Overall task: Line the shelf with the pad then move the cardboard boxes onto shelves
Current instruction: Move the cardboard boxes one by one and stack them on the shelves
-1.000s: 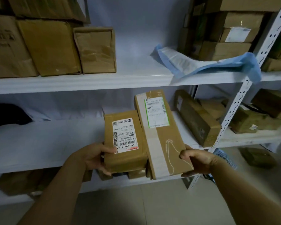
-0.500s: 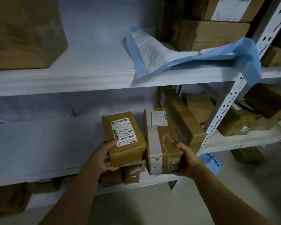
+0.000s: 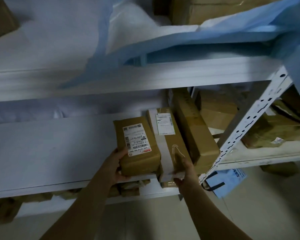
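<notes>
Dim, cool, bluish light is recorded throughout; its source is not seen. The pad and the upper shelf are smeared by heavy motion blur. The left box is rendered sharpest, though its label print is only partly legible; the right box is softer. The forearms and floor are sunk in shadow, and deep shade is noted beneath the lower shelf. The post is slanted by wide-angle distortion.
</notes>
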`<action>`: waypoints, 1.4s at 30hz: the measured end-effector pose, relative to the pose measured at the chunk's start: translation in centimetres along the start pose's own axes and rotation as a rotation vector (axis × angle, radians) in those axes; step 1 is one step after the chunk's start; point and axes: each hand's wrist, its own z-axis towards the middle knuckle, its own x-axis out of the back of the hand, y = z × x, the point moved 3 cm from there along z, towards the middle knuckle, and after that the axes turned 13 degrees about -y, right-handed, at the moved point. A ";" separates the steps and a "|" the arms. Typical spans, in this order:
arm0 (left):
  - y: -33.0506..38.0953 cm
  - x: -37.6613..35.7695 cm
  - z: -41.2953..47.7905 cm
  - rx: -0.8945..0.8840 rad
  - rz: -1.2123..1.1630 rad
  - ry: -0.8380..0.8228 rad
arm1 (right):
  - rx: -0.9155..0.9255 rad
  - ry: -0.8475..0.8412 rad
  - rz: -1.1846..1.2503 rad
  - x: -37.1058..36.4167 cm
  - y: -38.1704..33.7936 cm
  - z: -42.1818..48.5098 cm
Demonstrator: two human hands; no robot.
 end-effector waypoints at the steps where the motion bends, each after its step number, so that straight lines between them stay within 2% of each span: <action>1: 0.0 -0.5 0.4 -0.005 0.011 -0.003 | -0.037 -0.029 -0.017 -0.4 0.1 0.4; 6: 2.1 -1.8 1.4 -0.059 0.073 -0.013 | -0.091 0.024 0.015 -1.1 -0.4 2.4; 10: 4.2 -2.9 1.5 -0.129 -0.020 -0.060 | -0.066 0.071 0.040 -0.2 -0.5 2.4; 14: 3.3 -7.8 1.8 -0.078 0.006 -0.173 | 0.162 0.325 -0.155 1.9 -1.7 0.1; 16: 1.6 -10.4 1.9 -0.035 0.018 -0.193 | 0.281 0.504 -0.201 2.1 -3.4 -1.4; 18: 0.1 -11.9 2.4 -0.011 0.009 -0.196 | 0.417 0.597 -0.295 1.6 -5.6 -2.5; 21: -1.6 -12.7 3.2 0.014 0.096 -0.116 | 0.612 0.553 -0.509 0.3 -8.6 -3.3; 24: -2.0 -12.6 3.9 0.021 0.227 -0.008 | 0.748 0.442 -0.874 -0.6 -10.3 -2.6; 27: -2.0 -12.6 4.4 0.077 0.147 -0.075 | 0.644 0.270 -1.317 -1.1 -10.5 -1.1; 30: -2.0 -12.8 4.7 0.152 0.072 -0.154 | 0.526 0.152 -1.558 -0.5 -10.5 0.3; 35: -0.9 -13.5 5.4 0.270 0.170 -0.141 | 0.406 0.136 -1.768 0.0 -11.3 1.9; 42: 0.0 -13.7 4.6 0.216 0.223 -0.144 | 0.402 0.169 -1.764 -0.2 -11.0 2.2</action>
